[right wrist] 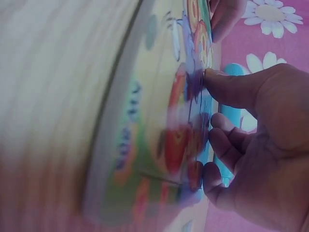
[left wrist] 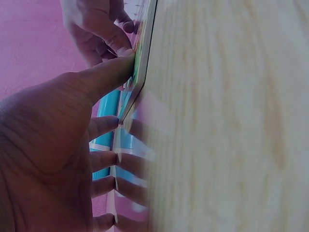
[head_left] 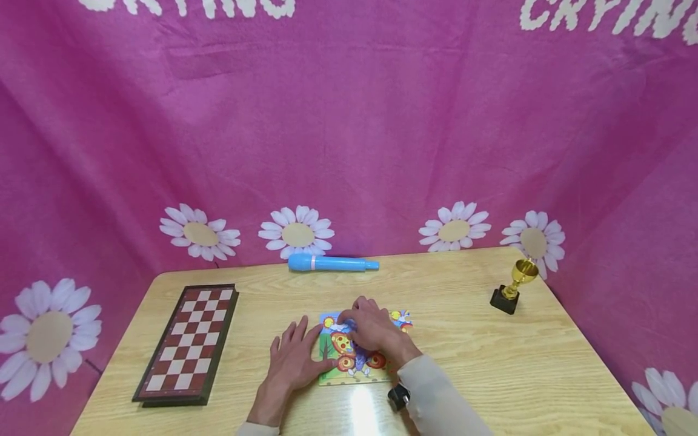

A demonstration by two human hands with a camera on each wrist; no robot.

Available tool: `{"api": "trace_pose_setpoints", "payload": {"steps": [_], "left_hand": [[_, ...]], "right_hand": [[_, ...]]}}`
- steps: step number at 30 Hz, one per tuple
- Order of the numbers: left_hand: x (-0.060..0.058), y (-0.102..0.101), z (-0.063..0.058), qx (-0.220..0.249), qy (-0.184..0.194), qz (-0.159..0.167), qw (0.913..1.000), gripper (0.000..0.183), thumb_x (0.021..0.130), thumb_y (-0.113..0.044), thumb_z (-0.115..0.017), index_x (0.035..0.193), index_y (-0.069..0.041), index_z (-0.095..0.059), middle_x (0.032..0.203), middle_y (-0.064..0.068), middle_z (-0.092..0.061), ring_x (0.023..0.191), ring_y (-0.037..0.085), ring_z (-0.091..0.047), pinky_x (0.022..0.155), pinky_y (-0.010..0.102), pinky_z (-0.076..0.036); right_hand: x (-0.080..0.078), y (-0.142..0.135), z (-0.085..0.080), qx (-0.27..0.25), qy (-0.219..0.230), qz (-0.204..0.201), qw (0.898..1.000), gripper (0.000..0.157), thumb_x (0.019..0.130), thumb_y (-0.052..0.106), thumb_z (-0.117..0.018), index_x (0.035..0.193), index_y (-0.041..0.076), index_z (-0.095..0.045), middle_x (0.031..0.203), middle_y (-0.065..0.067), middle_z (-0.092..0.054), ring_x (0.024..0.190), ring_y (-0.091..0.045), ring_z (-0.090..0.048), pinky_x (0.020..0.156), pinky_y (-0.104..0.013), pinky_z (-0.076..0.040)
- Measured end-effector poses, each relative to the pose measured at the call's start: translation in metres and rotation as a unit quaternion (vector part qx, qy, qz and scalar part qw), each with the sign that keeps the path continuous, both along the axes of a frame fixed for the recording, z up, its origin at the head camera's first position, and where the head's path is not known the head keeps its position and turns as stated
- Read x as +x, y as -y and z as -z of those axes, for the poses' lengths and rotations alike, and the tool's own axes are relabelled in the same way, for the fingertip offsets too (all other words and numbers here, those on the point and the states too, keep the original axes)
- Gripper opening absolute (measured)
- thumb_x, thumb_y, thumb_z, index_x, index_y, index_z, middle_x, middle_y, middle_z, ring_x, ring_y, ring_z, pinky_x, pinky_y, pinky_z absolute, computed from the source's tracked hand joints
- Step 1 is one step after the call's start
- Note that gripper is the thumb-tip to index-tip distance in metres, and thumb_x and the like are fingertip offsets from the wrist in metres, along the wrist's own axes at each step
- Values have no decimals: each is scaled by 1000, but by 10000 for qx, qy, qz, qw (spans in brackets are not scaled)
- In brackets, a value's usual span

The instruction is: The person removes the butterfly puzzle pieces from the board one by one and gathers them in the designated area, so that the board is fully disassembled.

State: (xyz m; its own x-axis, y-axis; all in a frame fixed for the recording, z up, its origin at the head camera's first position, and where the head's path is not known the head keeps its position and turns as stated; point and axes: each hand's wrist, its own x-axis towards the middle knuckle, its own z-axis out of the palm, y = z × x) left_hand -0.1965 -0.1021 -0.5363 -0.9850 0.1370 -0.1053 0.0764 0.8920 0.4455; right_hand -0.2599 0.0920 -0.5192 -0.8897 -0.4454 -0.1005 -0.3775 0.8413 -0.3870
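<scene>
Touching the colorful puzzle on the table, a left hand is spreading its fingers; a right hand is resting fingertips on top, any pinch being impossible to tell.

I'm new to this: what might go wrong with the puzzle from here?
The puzzle might slide on the glossy table, since the left hand only touches it at one side. The right hand, touching its top, might nudge a piece out of line. That hand also covers part of the puzzle in the head view, so a misfit could go unnoticed.
</scene>
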Motion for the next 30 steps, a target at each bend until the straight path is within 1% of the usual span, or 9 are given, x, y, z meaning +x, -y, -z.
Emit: {"api": "trace_pose_setpoints", "payload": {"steps": [5, 9, 13, 16, 20, 21, 26, 30], "left_hand": [[-1, -1, 0, 19, -45, 8, 10000, 85, 74, -62, -71, 143, -19, -48, 158, 15, -30, 144, 40, -25, 111, 69, -19], [-1, -1, 0, 7, -47, 21, 10000, 85, 74, -63, -70, 143, -19, -48, 158, 15, -30, 144, 41, -25, 111, 69, -19], [-1, 0, 0, 8, -60, 26, 10000, 85, 74, -62, -70, 143, -19, -48, 157, 15, -30, 144, 41, -26, 111, 69, -19], [-1, 0, 0, -8, -50, 28, 10000, 85, 74, -62, -70, 143, -19, -48, 157, 15, -30, 144, 40, -25, 111, 69, -19], [-1, 1, 0, -6, -10, 18, 10000, 85, 75, -62, -70, 144, -19, -47, 158, 14, -29, 144, 40, -25, 111, 69, -19], [-1, 1, 0, -2, 0, 16, 10000, 85, 75, -62, -70, 144, -19, -47, 158, 15, -29, 144, 40, -24, 111, 69, -19], [-1, 1, 1, -18, 9, 7, 10000, 85, 74, -62, -71, 144, -19, -47, 158, 15, -29, 144, 40, -25, 111, 69, -19], [-1, 0, 0, -33, -1, 40, 10000, 85, 75, -63, -70, 144, -20, -46, 158, 14, -29, 144, 41, -25, 111, 70, -19]], "right_hand": [[-4, 4, -1, -9, 206, 114, 9997, 25, 86, 17, -71, 107, 30, -69, 104, 0, -45, 99, -21, -40, 75, -38, -34], [-5, 4, -1, -76, 303, 160, 9994, 24, 84, 16, -72, 103, 29, -68, 105, 0, -44, 100, -21, -39, 75, -39, -33], [-4, 4, -1, -101, 339, 176, 9992, 19, 84, 15, -72, 95, 30, -69, 106, 1, -44, 101, -21, -39, 75, -39, -33], [-3, 4, 0, -89, 327, 160, 9993, 20, 86, 16, -70, 98, 32, -70, 108, 1, -47, 104, -21, -41, 76, -39, -34], [-2, 4, 0, -80, 298, 142, 9994, 29, 88, 18, -69, 113, 32, -69, 111, 1, -49, 105, -22, -43, 77, -39, -36], [-1, 4, 0, -64, 292, 140, 9995, 30, 88, 18, -68, 115, 33, -68, 111, 1, -49, 105, -21, -43, 77, -38, -35], [-2, 5, -1, -44, 308, 119, 9994, 31, 86, 15, -69, 112, 33, -69, 109, 1, -48, 101, -20, -41, 74, -36, -33], [-3, 6, -2, -80, 374, 167, 9991, 32, 84, 11, -69, 109, 32, -69, 109, 1, -47, 102, -20, -40, 74, -36, -32]]}}
